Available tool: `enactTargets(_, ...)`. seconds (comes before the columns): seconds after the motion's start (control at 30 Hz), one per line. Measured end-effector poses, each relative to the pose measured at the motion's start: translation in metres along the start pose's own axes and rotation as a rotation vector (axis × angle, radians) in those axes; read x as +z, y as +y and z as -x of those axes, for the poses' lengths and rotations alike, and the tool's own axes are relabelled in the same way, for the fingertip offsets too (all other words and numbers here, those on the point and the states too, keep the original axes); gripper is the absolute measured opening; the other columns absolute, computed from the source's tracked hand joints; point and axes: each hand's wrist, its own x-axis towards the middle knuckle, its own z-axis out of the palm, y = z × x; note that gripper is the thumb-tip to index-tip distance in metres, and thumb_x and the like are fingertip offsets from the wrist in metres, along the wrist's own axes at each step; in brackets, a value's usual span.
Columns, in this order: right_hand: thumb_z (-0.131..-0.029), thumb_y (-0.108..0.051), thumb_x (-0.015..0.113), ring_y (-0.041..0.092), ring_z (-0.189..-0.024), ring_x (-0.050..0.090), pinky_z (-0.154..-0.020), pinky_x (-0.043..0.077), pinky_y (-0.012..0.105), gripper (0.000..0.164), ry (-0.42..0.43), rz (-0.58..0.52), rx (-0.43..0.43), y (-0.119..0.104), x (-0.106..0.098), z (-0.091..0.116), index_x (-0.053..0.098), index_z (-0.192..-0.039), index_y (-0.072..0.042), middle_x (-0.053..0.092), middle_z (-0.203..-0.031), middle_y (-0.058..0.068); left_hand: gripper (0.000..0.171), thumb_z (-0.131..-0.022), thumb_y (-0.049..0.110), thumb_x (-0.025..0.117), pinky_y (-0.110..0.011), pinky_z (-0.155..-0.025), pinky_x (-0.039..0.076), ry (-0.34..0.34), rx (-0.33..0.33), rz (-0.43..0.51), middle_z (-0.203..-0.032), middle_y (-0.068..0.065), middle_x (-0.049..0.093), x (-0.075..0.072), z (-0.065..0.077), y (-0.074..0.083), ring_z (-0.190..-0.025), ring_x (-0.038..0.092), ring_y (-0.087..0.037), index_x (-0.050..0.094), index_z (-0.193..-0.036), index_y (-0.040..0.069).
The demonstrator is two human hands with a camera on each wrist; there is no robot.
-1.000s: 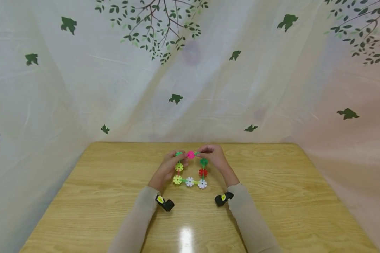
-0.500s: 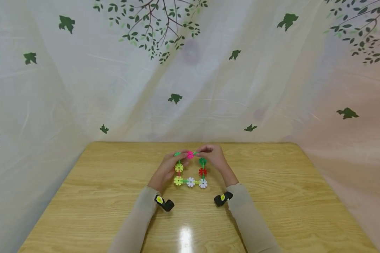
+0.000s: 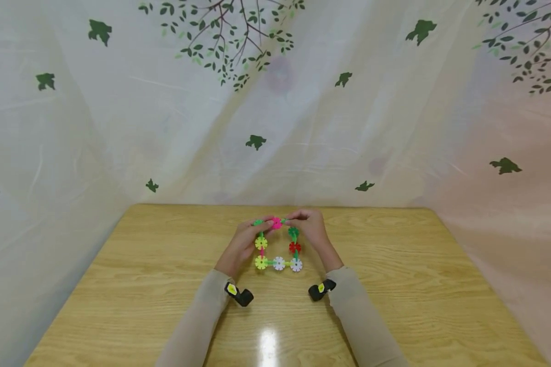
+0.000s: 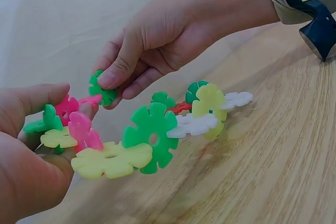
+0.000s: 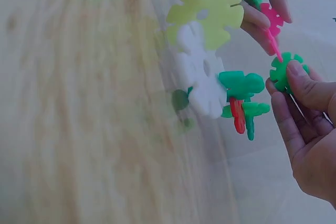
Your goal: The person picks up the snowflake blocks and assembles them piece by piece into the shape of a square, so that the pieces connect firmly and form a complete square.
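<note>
A chain of slotted, flower-shaped plastic discs hangs between both hands in a nearly square loop. My left hand (image 3: 245, 238) grips its upper left part, near a pink disc (image 3: 277, 223) and a green one (image 4: 46, 119). My right hand (image 3: 309, 227) pinches a green disc (image 5: 282, 72) between thumb and fingers, right at the edge of a pink disc seen side-on. Down the left side are yellow discs (image 3: 261, 243); white discs (image 3: 279, 263) line the bottom. On the right side, a red disc (image 3: 295, 247) sits below a dark green disc (image 3: 293, 232), close under the right fingers.
The wooden table (image 3: 165, 295) spreads beneath both forearms. Behind it hangs a pale cloth (image 3: 202, 142) printed with leaves and birds. A black wrist camera (image 3: 239, 294) is strapped to the left sleeve, another camera (image 3: 322, 289) to the right.
The lower part of the chain has swung slightly right, and its right side has risen a little. Both hands keep their hold in nearly the same place.
</note>
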Motion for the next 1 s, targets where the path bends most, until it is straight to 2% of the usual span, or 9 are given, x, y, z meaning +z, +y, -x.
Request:
enactTargets(0.13,-0.082,0.005,0.081,0.008,-0.067,0.070,-0.065,0.061,0.023,0.005,0.033,-0.032,0.017,0.000,0.001,0.000,0.076,-0.084,0.005,0.077,-0.083,0.012,0.037,-0.096,0.001,0.067,-0.030,-0.102,0.055,0.005,0.004,0.009,-0.128,-0.017,0.067,0.002,0.001,0.000,-0.098,0.073,-0.012,0.063,-0.131,-0.008)
enactTargets(0.33,-0.081,0.007,0.080,0.007,-0.063,0.068,-0.062,0.060,0.022,0.010,0.050,-0.048,0.015,-0.003,0.002,0.002,0.074,-0.087,0.012,0.076,-0.078,0.007,0.036,-0.096,0.000,0.066,-0.024,-0.094,0.058,0.005,0.000,0.024,-0.131,-0.018,0.065,0.005,0.001,0.000,-0.098,0.073,-0.013,0.063,-0.132,-0.007)
enactTargets(0.5,-0.081,0.007,0.080,0.007,-0.064,0.069,-0.062,0.060,0.021,0.006,0.033,-0.060,0.019,-0.004,0.002,0.002,0.076,-0.085,0.007,0.077,-0.080,0.009,0.037,-0.096,-0.001,0.067,-0.023,-0.093,0.058,-0.003,0.008,0.022,-0.137,-0.021,0.062,0.003,0.000,-0.001,-0.099,0.073,-0.013,0.062,-0.132,-0.008)
enactTargets(0.63,-0.082,0.006,0.080,0.007,-0.067,0.070,-0.065,0.061,0.023,0.006,-0.010,-0.063,0.037,-0.005,0.001,0.002,0.076,-0.086,0.006,0.077,-0.084,0.014,0.039,-0.095,0.000,0.068,-0.025,-0.097,0.057,-0.016,0.002,0.006,-0.139,-0.020,0.061,0.000,0.000,-0.001,-0.100,0.072,-0.013,0.062,-0.133,-0.007)
enactTargets(0.8,-0.084,-0.001,0.081,0.008,-0.077,0.070,-0.071,0.060,0.024,0.016,-0.095,0.005,0.039,-0.005,-0.002,0.002,0.076,-0.097,0.007,0.077,-0.093,0.014,0.041,-0.096,0.000,0.066,-0.030,-0.105,0.053,-0.045,-0.013,0.006,-0.143,-0.021,0.057,-0.004,0.000,0.001,-0.103,0.071,-0.014,0.059,-0.136,-0.008)
enactTargets(1.0,-0.088,-0.008,0.079,0.016,-0.100,0.072,-0.089,0.059,0.026,0.030,-0.219,0.091,0.066,-0.009,-0.010,0.000,0.073,-0.116,0.003,0.074,-0.116,0.018,0.041,-0.099,0.001,0.062,-0.027,-0.101,0.055,-0.051,-0.029,-0.015,-0.146,-0.021,0.055,-0.009,0.002,0.005,-0.101,0.071,-0.012,0.057,-0.138,-0.007)
